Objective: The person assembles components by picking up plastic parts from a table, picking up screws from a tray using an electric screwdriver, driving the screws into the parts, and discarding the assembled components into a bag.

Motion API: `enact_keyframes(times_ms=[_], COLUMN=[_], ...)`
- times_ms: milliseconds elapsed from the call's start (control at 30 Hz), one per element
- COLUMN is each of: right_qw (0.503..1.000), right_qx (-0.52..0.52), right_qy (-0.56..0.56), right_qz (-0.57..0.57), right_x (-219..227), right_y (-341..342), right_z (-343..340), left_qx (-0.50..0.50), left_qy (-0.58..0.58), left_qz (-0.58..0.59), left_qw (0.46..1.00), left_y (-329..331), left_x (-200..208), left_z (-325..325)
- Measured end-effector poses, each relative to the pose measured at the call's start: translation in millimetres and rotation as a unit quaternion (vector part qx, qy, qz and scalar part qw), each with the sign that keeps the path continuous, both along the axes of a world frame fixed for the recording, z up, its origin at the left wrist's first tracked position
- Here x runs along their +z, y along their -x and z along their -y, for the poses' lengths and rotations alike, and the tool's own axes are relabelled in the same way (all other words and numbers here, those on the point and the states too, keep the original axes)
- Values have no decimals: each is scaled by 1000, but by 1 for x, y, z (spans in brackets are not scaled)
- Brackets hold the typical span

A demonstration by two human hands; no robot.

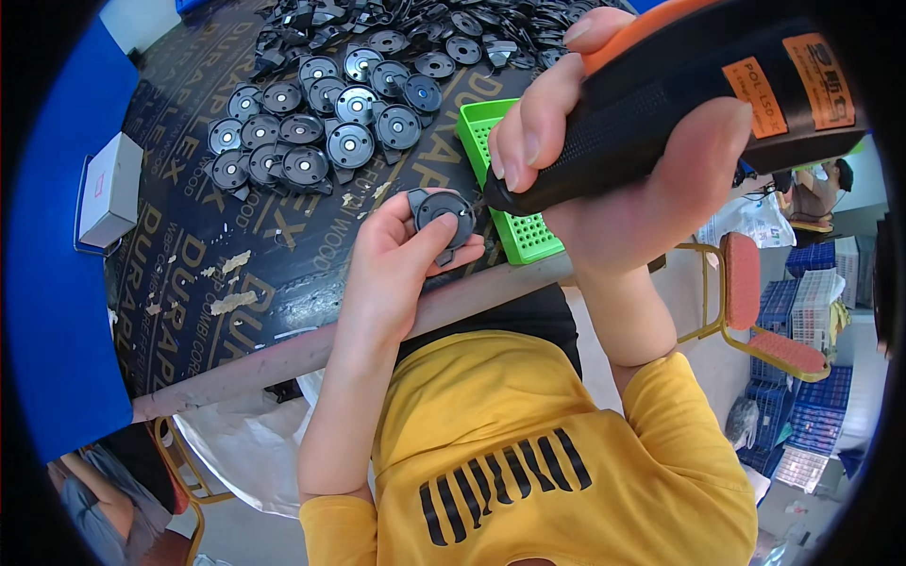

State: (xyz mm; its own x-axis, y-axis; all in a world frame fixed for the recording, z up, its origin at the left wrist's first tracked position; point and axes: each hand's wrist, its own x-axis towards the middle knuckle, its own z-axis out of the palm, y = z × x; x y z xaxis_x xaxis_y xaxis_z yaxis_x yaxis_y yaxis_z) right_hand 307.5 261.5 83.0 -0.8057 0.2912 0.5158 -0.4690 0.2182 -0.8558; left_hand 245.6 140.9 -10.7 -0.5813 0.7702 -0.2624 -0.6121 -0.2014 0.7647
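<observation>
One black disc (445, 219) was held pinched in the left hand (396, 255) at the table's near edge, the driver (661, 104) (clamped in the right hand (613, 160)) set against it, while many discs (321, 123) lay farther left, their state untold.

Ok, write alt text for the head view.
The left hand holds a round black plastic part while the right hand presses a black-and-orange electric screwdriver to it, over a dark printed tabletop beside a green perforated tray and many similar parts.
</observation>
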Motion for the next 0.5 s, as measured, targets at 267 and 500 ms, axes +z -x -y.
enact_keyframes(times_ms=[267, 500], right_qw=[999, 998], right_qx=[19, 32], right_qy=[29, 52], right_qz=[-7, -16], right_x=[-9, -15], right_y=[2, 10], right_z=[-3, -6], left_qx=[2, 0], left_qy=[-7, -13], left_qz=[5, 15], left_qw=[1000, 1000], left_y=[0, 0], left_x=[-2, -3], left_z=[0, 0])
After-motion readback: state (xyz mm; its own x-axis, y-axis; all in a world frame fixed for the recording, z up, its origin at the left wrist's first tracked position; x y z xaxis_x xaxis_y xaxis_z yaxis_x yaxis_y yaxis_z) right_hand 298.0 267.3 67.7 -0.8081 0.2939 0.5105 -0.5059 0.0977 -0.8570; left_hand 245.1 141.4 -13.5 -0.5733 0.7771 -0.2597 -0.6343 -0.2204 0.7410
